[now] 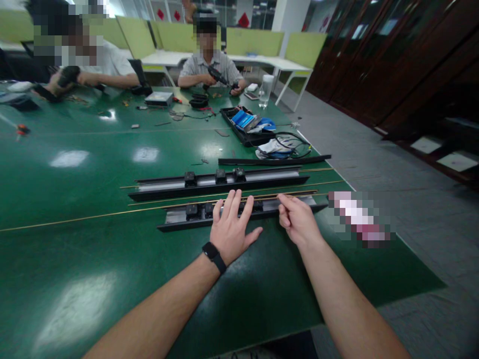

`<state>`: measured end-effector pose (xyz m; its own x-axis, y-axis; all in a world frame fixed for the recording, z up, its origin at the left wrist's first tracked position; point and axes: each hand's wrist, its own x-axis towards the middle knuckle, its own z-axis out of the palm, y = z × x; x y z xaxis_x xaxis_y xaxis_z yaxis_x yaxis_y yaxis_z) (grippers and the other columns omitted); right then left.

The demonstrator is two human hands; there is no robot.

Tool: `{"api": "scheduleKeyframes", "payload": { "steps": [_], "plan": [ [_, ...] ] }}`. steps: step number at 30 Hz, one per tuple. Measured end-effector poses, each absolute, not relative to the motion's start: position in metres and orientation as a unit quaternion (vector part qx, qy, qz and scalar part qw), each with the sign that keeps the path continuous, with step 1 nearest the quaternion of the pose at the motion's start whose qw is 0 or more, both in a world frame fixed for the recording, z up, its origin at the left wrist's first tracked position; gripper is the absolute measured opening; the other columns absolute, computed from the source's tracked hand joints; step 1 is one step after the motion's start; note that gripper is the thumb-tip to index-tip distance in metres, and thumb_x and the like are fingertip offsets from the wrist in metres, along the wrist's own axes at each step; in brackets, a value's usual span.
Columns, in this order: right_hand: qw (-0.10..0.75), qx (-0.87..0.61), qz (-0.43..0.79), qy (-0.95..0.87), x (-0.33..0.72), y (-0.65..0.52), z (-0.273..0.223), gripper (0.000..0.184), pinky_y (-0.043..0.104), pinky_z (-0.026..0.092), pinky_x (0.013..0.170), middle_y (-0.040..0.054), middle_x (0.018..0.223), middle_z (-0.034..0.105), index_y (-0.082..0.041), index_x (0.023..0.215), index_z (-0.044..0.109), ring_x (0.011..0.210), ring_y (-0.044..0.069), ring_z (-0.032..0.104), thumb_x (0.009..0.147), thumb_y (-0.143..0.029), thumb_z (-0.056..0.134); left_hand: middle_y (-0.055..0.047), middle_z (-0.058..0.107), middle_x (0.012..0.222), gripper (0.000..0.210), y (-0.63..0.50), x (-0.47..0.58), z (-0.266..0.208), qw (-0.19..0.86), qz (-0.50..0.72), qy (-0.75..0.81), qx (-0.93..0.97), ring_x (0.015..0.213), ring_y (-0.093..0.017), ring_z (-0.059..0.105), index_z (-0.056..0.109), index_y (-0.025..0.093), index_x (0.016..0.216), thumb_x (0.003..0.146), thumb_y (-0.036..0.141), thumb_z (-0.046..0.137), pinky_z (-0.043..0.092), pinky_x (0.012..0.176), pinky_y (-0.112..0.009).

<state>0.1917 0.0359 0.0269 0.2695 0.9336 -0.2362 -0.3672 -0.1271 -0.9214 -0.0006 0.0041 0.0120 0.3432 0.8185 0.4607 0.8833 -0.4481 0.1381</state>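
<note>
My left hand [231, 225], wearing a black watch [213, 255], lies with fingers spread over the nearer black channel rail [174, 216]. Its fingertips rest at the thin brass-coloured rods along that rail. Small black blocks [192, 211] sit inside the rail, partly hidden by my fingers. To the right, my right hand [299, 218] is closed in a pinch on a thin brass-coloured rod [267, 196] above the rail's right part. Another long rod [82, 217] runs far out to the left. Just beyond lies a second rail [269, 177] holding several black blocks [220, 175].
A black strip [273, 160] lies behind the rails. Farther back are a black tray [247, 140] with blue packets, gloves [275, 147], and a clear tumbler [266, 89]. Two people sit across the green table [112, 259], handling dark tools. A blurred pink item [359, 217] lies right.
</note>
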Motion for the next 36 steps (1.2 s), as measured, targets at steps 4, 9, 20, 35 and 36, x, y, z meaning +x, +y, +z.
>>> {"api": "scheduleKeyframes", "payload": {
  "steps": [4, 9, 20, 35, 36],
  "plan": [
    [0.603, -0.535, 0.531, -0.263, 0.19, 0.0363, 0.0275, 0.041, 0.014, 0.022, 0.025, -0.0059, 0.049, 0.054, -0.019, 0.072, 0.052, 0.027, 0.003, 0.035, 0.069, -0.042, 0.086, -0.016, 0.029, 0.162, 0.078, 0.0042, -0.0005, 0.0118, 0.071, -0.238, -0.521, -0.816, 0.151, -0.033, 0.026, 0.038, 0.023, 0.153, 0.088, 0.063, 0.055, 0.017, 0.119, -0.052],
    [0.599, -0.538, 0.53, -0.267, 0.1894, 0.036, 0.0278, 0.038, 0.015, 0.021, 0.026, -0.0051, 0.049, 0.055, -0.018, 0.075, 0.056, 0.026, 0.004, 0.036, 0.072, -0.042, 0.084, -0.016, 0.028, 0.163, 0.079, 0.004, -0.0005, 0.0113, 0.07, -0.235, -0.522, -0.817, 0.151, -0.032, 0.025, 0.038, 0.023, 0.153, 0.088, 0.063, 0.054, 0.017, 0.12, -0.052],
    [0.603, -0.526, 0.54, -0.262, 0.1907, 0.035, 0.0291, 0.03, 0.015, 0.022, 0.026, -0.0042, 0.05, 0.056, -0.017, 0.074, 0.058, 0.027, 0.004, 0.035, 0.071, -0.032, 0.084, -0.016, 0.029, 0.162, 0.078, 0.0039, -0.0004, 0.0106, 0.071, -0.245, -0.52, -0.815, 0.15, -0.034, 0.027, 0.039, 0.022, 0.153, 0.088, 0.062, 0.055, 0.017, 0.12, -0.052],
    [0.592, -0.538, 0.531, -0.28, 0.1911, 0.0347, 0.0268, 0.033, 0.016, 0.019, 0.026, -0.0034, 0.051, 0.059, -0.017, 0.079, 0.059, 0.026, 0.004, 0.037, 0.074, -0.04, 0.082, -0.016, 0.029, 0.162, 0.078, 0.0037, -0.0003, 0.0122, 0.058, -0.236, -0.523, -0.817, 0.151, -0.033, 0.026, 0.039, 0.023, 0.153, 0.088, 0.062, 0.055, 0.018, 0.119, -0.052],
    [0.593, -0.534, 0.534, -0.279, 0.1912, 0.0346, 0.0272, 0.032, 0.016, 0.019, 0.026, -0.0034, 0.051, 0.059, -0.016, 0.08, 0.06, 0.026, 0.004, 0.036, 0.074, -0.039, 0.082, -0.016, 0.029, 0.162, 0.078, 0.0037, -0.0004, 0.0124, 0.057, -0.235, -0.523, -0.817, 0.151, -0.033, 0.026, 0.038, 0.023, 0.153, 0.088, 0.062, 0.055, 0.018, 0.119, -0.052]
  ]
}}
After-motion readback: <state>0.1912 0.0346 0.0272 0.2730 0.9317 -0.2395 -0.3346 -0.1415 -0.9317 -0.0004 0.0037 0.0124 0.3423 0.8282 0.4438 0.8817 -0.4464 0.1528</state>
